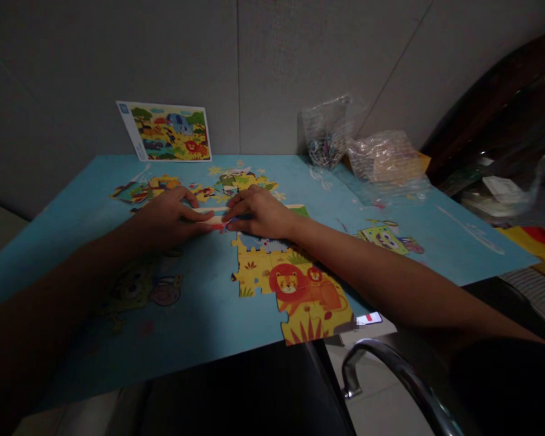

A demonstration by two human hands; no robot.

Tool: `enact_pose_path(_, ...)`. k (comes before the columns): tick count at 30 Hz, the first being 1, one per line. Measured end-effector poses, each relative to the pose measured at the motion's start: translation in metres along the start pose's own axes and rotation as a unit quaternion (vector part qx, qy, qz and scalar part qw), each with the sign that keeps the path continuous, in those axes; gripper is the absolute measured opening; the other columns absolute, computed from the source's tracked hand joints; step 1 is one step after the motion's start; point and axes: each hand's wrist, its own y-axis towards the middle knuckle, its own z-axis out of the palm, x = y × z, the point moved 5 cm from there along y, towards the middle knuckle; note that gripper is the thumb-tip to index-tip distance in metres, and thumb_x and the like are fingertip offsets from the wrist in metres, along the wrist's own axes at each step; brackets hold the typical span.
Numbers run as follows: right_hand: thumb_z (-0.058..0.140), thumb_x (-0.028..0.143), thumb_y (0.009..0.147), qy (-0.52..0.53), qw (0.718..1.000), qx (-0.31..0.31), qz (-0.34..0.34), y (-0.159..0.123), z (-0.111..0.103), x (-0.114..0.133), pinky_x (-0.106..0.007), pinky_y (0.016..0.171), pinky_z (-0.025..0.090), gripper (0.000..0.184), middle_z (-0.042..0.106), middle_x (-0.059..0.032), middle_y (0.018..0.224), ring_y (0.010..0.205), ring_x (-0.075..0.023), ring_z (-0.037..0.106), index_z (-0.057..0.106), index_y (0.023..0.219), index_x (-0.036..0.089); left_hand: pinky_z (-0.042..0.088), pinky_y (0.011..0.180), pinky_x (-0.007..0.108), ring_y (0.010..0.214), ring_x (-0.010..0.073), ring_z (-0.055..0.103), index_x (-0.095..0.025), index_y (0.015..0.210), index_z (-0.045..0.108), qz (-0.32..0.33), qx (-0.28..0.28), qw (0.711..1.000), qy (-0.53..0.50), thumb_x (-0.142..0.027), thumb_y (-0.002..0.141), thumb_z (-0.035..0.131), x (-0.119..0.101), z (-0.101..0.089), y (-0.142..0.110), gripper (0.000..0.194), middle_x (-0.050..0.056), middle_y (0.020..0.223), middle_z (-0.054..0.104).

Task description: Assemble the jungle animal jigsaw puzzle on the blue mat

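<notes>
A partly joined jigsaw puzzle (257,266) lies on the table, with a red-maned lion at its near right corner. Both hands meet at its upper left edge. My left hand (175,215) is closed, thumb and fingers pinching a puzzle piece (217,220) with pale, red and blue bands. From the other side, my right hand (263,213) has bent fingers gripping that same strip. My right fingers and palm hide part of the joined section. Just beyond the hands lie loose puzzle pieces (243,180), and another pile of pieces (152,186) sits to the left.
A picture card (172,134) showing the animal scene leans against the wall. Clear plastic bags (386,160) stand at the back right of the blue table (200,321). A chair with a chrome armrest (390,363) is below the near edge, beside a phone (370,318).
</notes>
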Motion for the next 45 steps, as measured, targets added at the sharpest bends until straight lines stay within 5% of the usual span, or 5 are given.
enact_pose_path(21, 0.071, 0.025, 0.09, 0.009, 0.999, -0.032, -0.002, 0.001, 0.005, -0.006, -0.041, 0.101, 0.044, 0.017, 0.074, -0.0086, 0.109, 0.109, -0.0234, 0.065, 0.079, 0.104, 0.019, 0.048, 0.095, 0.041, 0.099, 0.0253, 0.061, -0.024, 0.078, 0.08, 0.024, -0.058, 0.998, -0.01, -0.058, 0.083, 0.055, 0.0, -0.009, 0.002, 0.043, 0.01, 0.105, 0.066)
enact_pose_path(27, 0.066, 0.028, 0.094, 0.035, 0.997, -0.066, -0.03, -0.001, 0.003, -0.006, -0.043, 0.097, 0.045, 0.016, 0.077, -0.0093, 0.107, 0.107, -0.0237, 0.068, 0.079, 0.097, 0.019, 0.045, 0.105, 0.045, 0.107, 0.0306, 0.065, -0.014, 0.1, 0.078, -0.244, -0.287, 0.926, 0.026, -0.046, 0.091, 0.049, 0.061, -0.052, -0.012, 0.043, 0.014, 0.107, 0.072)
enact_pose_path(35, 0.062, 0.024, 0.093, 0.042, 0.995, -0.079, -0.036, -0.001, 0.001, -0.006, -0.046, 0.095, 0.048, 0.016, 0.077, -0.0096, 0.106, 0.104, -0.0251, 0.07, 0.078, 0.093, 0.02, 0.035, 0.104, 0.068, 0.134, 0.0532, 0.042, -0.015, 0.122, 0.068, -0.373, -0.106, 0.921, 0.032, -0.074, 0.072, 0.063, 0.091, -0.039, -0.014, 0.078, 0.026, 0.138, 0.058)
enact_pose_path(41, 0.063, 0.023, 0.092, 0.044, 0.995, -0.088, -0.031, -0.002, 0.003, -0.009, -0.048, 0.097, 0.049, 0.016, 0.077, -0.0096, 0.106, 0.107, -0.0262, 0.069, 0.078, 0.096, 0.02, 0.041, 0.101, 0.06, 0.127, 0.0447, 0.053, -0.021, 0.115, 0.067, -0.333, -0.141, 0.932, -0.035, -0.056, 0.077, 0.07, 0.084, -0.04, -0.011, 0.052, 0.017, 0.127, 0.067)
enact_pose_path(45, 0.061, 0.022, 0.092, 0.039, 0.995, -0.088, -0.024, -0.002, 0.001, -0.009, -0.046, 0.095, 0.05, 0.017, 0.077, -0.0088, 0.107, 0.104, -0.0251, 0.07, 0.078, 0.094, 0.02, 0.055, 0.076, 0.038, 0.08, 0.0248, 0.071, -0.019, 0.111, 0.063, -0.34, -0.207, 0.904, -0.158, -0.042, 0.078, 0.072, 0.091, -0.038, -0.012, 0.04, 0.01, 0.107, 0.071)
